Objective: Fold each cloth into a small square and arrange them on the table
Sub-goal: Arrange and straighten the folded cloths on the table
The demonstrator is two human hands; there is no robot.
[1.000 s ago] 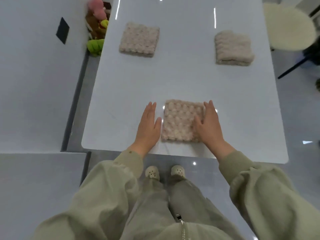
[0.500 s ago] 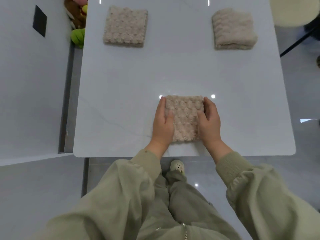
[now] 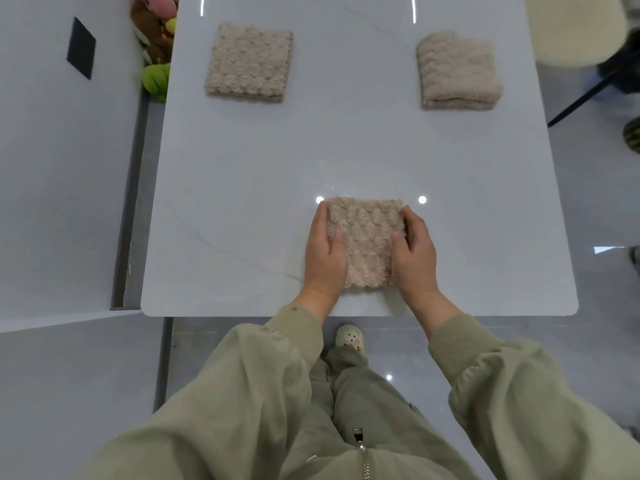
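Observation:
A beige bubble-textured cloth (image 3: 367, 244), folded into a small square, lies near the front edge of the white table (image 3: 242, 202). My left hand (image 3: 323, 252) grips its left side, thumb on top. My right hand (image 3: 414, 252) grips its right side, thumb on top and fingers curled around the edge. Two more folded beige cloths rest at the back: one at the far left (image 3: 249, 62), one at the far right (image 3: 457, 71).
Colourful plush toys (image 3: 156, 46) sit off the table's back left corner. A round cream stool (image 3: 575, 29) stands beyond the back right corner. A grey ledge (image 3: 62, 168) runs along the left. My shoe (image 3: 349, 336) shows below the table edge.
My hands went from lying flat beside the near cloth to closing on its two sides. The view has shifted closer over the table.

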